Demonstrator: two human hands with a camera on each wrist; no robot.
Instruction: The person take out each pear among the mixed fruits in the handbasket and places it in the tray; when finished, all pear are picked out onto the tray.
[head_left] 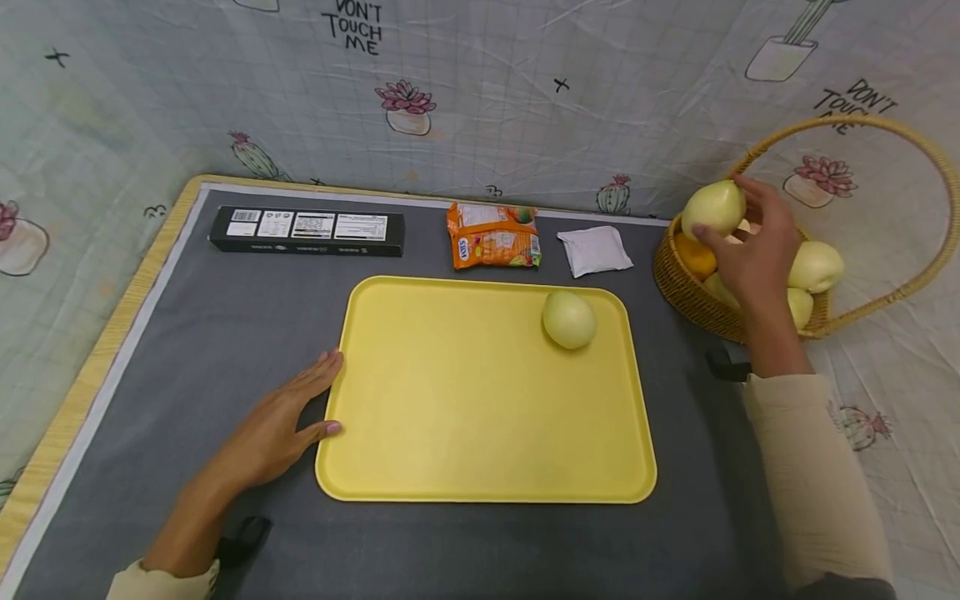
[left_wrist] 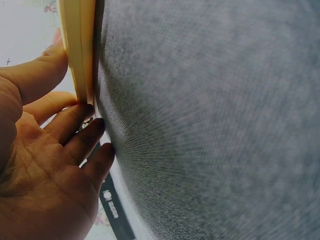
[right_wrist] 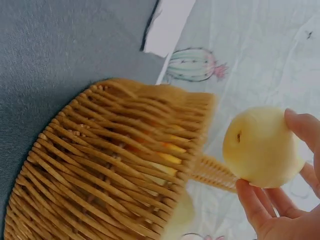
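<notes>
My right hand (head_left: 761, 242) holds a pale yellow-green pear (head_left: 714, 208) over the wicker basket (head_left: 693, 304). In the right wrist view, thumb and fingers grip that pear (right_wrist: 262, 147) beside the basket's rim, with its small dark blossom end showing. More pale fruit (head_left: 816, 267) and an orange one (head_left: 695, 256) lie in the basket. On the yellow tray (head_left: 487, 400), another pear (head_left: 568, 320) sits near the far right corner. My left hand (head_left: 273, 429) rests against the tray's left edge, its thumb and fingers extended and touching the side, as the left wrist view shows too.
Along the table's back lie a black box (head_left: 307, 232) with white labels, an orange snack packet (head_left: 495, 237) and a small white packet (head_left: 595, 251). The basket's tall handle (head_left: 930, 158) arches out to the right. A printed cloth (head_left: 487, 100) hangs behind the table.
</notes>
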